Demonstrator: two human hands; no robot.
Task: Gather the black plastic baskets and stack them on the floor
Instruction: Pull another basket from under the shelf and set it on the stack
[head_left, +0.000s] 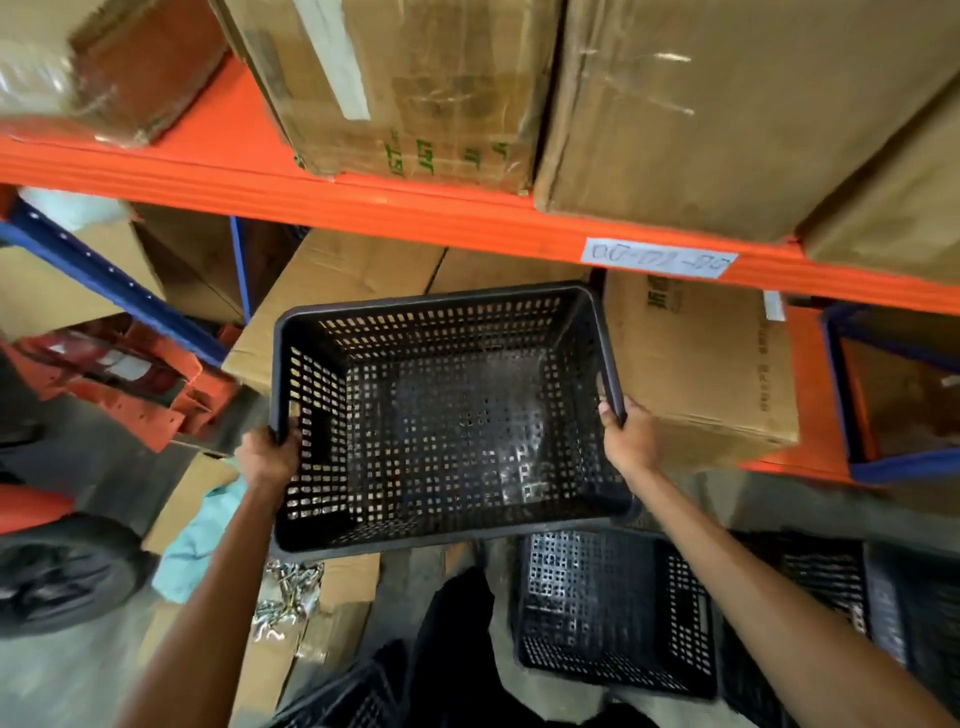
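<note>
Warehouse racking: orange beam (363, 200) with a white label (657, 257), cardboard boxes (691, 104) above and below. Item: black plastic basket (447, 431), perforated, empty, held off the floor in front of the lower bay. Left hand (265, 457) clenched round its left rim; right hand (631, 434) grasping its right rim. Second basket (613, 608) on the concrete floor (52, 686), below right — more black baskets (831, 577) just beside it.

Lighting: even, moderate, indoor. Glare: tape (671, 57) on upper boxes (727, 156). Blur: left edge, wheel (62, 577). Distortion: wide-angle stretch toward corners.
</note>
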